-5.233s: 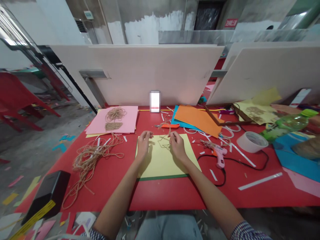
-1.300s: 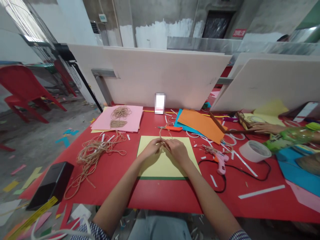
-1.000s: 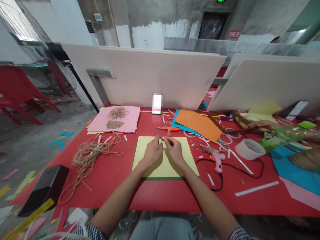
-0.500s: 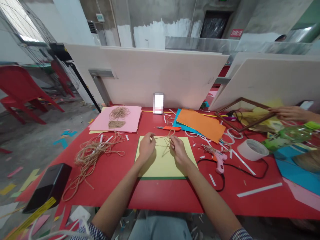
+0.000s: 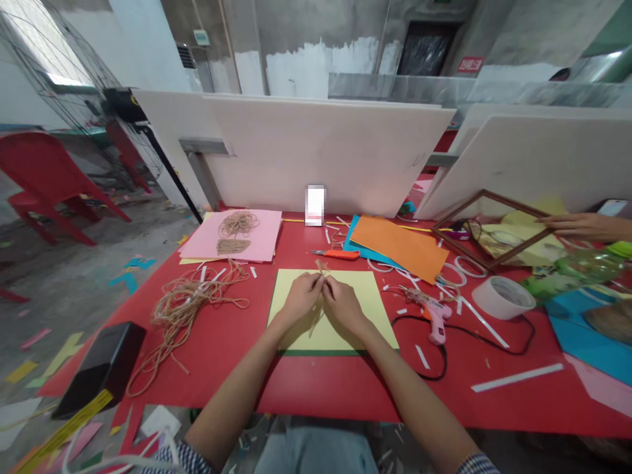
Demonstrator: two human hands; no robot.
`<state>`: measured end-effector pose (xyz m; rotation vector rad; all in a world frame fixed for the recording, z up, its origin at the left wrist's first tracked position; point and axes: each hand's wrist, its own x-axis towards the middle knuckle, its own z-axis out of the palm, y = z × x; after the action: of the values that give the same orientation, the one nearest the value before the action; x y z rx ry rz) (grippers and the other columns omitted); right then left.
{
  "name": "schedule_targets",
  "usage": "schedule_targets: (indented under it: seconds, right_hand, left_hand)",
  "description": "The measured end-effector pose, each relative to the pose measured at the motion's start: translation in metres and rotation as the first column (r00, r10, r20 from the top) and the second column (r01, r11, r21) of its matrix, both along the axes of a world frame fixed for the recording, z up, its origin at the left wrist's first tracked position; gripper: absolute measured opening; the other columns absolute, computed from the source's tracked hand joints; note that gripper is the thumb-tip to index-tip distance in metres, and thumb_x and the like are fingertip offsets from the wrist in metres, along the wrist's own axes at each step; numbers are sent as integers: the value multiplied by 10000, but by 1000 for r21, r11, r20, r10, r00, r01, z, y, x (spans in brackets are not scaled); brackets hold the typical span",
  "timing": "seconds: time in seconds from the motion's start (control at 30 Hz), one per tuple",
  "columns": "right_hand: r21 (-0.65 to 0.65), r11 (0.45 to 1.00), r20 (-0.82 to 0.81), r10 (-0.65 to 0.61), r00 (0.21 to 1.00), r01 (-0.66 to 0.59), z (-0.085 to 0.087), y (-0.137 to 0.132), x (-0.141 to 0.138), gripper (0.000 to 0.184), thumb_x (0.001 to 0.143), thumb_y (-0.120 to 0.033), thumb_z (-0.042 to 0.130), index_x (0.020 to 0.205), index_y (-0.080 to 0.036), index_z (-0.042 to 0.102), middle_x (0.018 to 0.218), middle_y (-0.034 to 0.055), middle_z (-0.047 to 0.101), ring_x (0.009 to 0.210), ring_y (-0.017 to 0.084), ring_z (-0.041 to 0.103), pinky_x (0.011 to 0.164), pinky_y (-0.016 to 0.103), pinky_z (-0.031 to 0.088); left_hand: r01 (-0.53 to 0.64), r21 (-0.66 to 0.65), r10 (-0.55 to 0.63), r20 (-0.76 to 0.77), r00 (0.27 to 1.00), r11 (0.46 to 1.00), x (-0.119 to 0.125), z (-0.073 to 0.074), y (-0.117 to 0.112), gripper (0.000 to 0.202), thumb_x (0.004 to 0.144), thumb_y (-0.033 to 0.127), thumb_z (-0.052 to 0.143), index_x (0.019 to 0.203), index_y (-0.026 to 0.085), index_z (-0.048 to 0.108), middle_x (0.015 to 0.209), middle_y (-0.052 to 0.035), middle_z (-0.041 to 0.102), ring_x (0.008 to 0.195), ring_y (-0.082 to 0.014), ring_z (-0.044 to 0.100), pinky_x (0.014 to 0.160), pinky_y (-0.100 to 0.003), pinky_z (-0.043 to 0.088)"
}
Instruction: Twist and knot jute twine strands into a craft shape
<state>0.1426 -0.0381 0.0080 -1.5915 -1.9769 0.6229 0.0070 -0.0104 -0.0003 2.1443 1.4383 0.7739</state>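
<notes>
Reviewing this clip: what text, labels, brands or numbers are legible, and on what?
Nothing reads clearly.
Red wall sign: white characters, too blurred.
Yellow strip on the black box: dark print, too small.
Green bottle label: blurred.
Card against the partition: pixelated.
Twine in the left hand and right hand: no print.
</notes>
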Motion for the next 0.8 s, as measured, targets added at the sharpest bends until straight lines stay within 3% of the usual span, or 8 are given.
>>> schedule_targets:
  seconds: [0.17,0.37,0.43,0.53,0.67,0.8]
  right_hand:
    - [-28,1000,206,7,979,-1,8,-4,-3,293,1036,-284,332,996,-190,607,920,78,711,740,177,608,635,265,287]
    - [-45,999,176,19,984,-12,6,-5,-1,310,1029,-308,338,885,-196,588,828,61,674,677,157,549,608,267,258]
    - [-77,997,76,28,997,-22,4,-3,1,299,1011,-303,365,803,-196,552,753,34,626,658,147,513,609,258,268]
    - [-146,985,-210,62,976,-94,2,1,4,287,975,-325,408,731,-202,496,678,-13,533,630,130,464,604,243,300]
    - [-191,955,-486,110,867,-228,5,3,8,299,923,-424,480,719,-206,466,655,-45,444,602,114,410,582,237,320]
    - [-193,945,-552,119,825,-265,10,4,12,346,877,-513,526,721,-212,455,634,-61,403,581,108,380,563,237,314]
  left_hand:
    - [-36,11,37,-198,980,999,-3,5,-2,375,967,258,357,791,172,677,779,-96,685,726,-208,611,674,-289,388]
    - [-52,-49,41,-199,979,997,-6,8,-2,359,940,268,392,737,167,671,708,-91,675,637,-201,578,626,-298,335]
    - [-48,-93,40,-86,996,995,-7,8,1,349,916,277,422,643,171,612,620,-60,609,594,-181,532,606,-293,316]
    - [26,-202,22,231,973,979,-9,8,6,369,884,327,445,548,183,502,536,-6,482,547,-142,449,577,-271,298]
    - [168,-370,90,589,803,914,-11,5,10,393,819,457,511,538,190,448,492,51,321,488,-96,304,515,-244,234]
    - [309,-456,168,744,646,834,-15,4,10,378,736,512,593,592,174,504,505,82,248,462,-67,203,481,-230,132]
